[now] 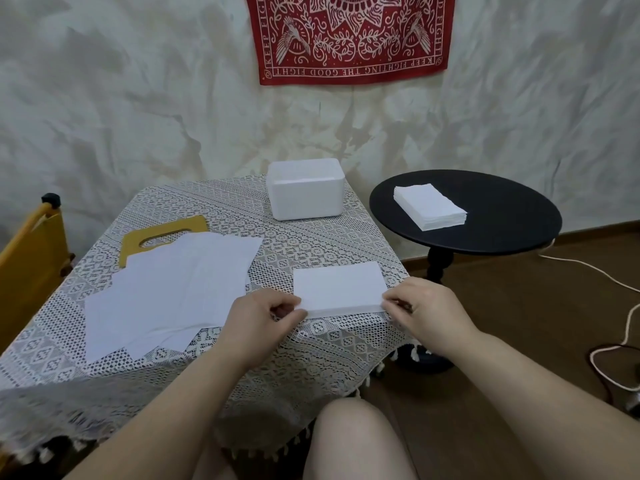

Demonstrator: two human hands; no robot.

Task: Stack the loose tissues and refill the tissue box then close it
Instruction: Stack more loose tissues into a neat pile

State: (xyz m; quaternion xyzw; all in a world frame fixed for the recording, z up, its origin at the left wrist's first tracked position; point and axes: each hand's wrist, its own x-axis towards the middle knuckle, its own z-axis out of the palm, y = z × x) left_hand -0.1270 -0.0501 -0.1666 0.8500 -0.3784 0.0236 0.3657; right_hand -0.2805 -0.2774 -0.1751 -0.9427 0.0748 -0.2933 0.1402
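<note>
A small neat stack of folded white tissues (338, 287) lies near the front right of the lace-covered table (304, 237). My left hand (266, 315) pinches the stack's near left corner and my right hand (420, 306) pinches its near right corner. Several loose unfolded tissues (173, 289) are spread in a messy pile on the table's left half. They partly cover the tissue box's wooden lid (162, 237) with its slot. The white tissue box (304, 188) stands lidless at the table's far edge.
A round black side table (491, 233) to the right carries another thick tissue stack (429, 206). A yellow chair (27, 268) stands at the left. A white cable (620, 344) runs over the wooden floor on the right. My knee (349, 441) is below the table's front edge.
</note>
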